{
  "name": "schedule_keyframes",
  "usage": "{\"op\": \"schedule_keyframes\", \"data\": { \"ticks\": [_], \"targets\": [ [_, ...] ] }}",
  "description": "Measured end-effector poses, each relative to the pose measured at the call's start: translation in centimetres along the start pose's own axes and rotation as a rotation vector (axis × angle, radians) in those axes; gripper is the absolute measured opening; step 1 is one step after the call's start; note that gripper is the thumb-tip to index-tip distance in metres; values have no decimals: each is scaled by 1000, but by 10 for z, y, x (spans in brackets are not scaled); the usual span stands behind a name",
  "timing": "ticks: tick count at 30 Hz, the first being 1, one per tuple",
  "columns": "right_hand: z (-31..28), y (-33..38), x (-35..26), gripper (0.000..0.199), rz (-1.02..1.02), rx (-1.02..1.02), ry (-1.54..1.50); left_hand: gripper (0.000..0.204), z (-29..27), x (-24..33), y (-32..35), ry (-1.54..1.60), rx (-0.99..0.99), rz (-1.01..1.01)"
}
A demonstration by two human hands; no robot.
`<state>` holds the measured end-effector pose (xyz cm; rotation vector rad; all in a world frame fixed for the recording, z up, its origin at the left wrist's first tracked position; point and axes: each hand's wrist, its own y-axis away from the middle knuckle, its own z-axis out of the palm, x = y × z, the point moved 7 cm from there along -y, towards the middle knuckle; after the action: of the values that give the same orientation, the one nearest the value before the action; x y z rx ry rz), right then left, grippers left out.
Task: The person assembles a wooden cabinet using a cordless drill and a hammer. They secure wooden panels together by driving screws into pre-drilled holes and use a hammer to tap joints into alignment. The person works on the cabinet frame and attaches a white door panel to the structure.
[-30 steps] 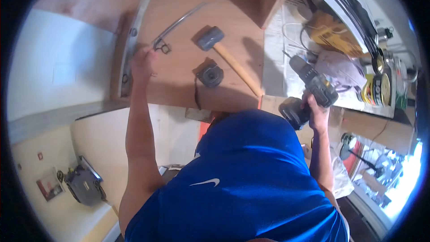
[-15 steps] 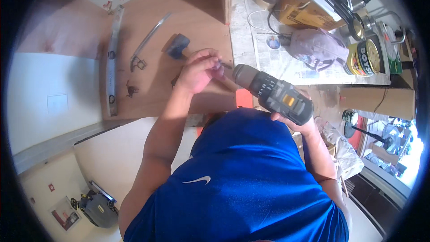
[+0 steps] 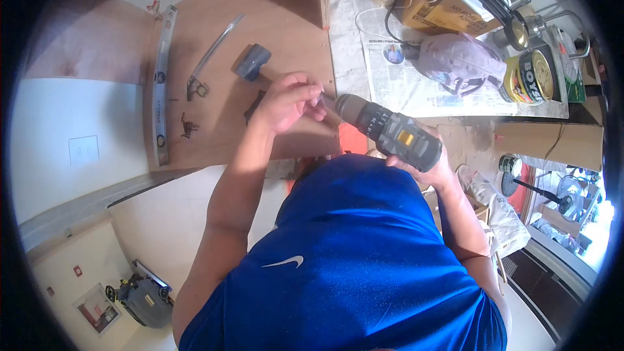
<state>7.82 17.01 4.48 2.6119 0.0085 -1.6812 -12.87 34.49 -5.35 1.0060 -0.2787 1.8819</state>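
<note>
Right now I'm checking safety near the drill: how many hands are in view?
2: the left hand by the front of the drill; the right hand, partly hidden, holding it.

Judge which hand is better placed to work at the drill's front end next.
Likely the left: the left hand is right by the front of the drill, while the right hand is taken up holding it near the rear.

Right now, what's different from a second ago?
The left hand moved right, from beside the metal rod to the front of the drill. The drill came left toward it, held in the right hand. I can't tell whether the left hand grips anything. The mallet, rod and spirit level stayed put.
</note>
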Motion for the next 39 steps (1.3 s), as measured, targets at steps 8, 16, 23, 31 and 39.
{"op": "schedule_keyframes", "data": {
  "ticks": [8, 16, 23, 31, 39],
  "targets": [
    [27, -32, 0, 80, 17, 57, 509, 13, -20, -53, -67, 396, 365, 0],
    [41, -118, 34, 68, 119, 15, 819, 23, -88, -58, -141, 304, 350, -53],
    [40, -97, 38, 90, 10, 67, 656, 17, -79, -56, -128, 411, 456, -119],
    [32, -90, 31, 83, -90, 140, 598, 17, -69, -41, -121, 329, 344, -81],
    [31, -85, 38, 83, -66, 129, 562, 16, -63, -22, -118, 42, 307, -118]
  ]
}}
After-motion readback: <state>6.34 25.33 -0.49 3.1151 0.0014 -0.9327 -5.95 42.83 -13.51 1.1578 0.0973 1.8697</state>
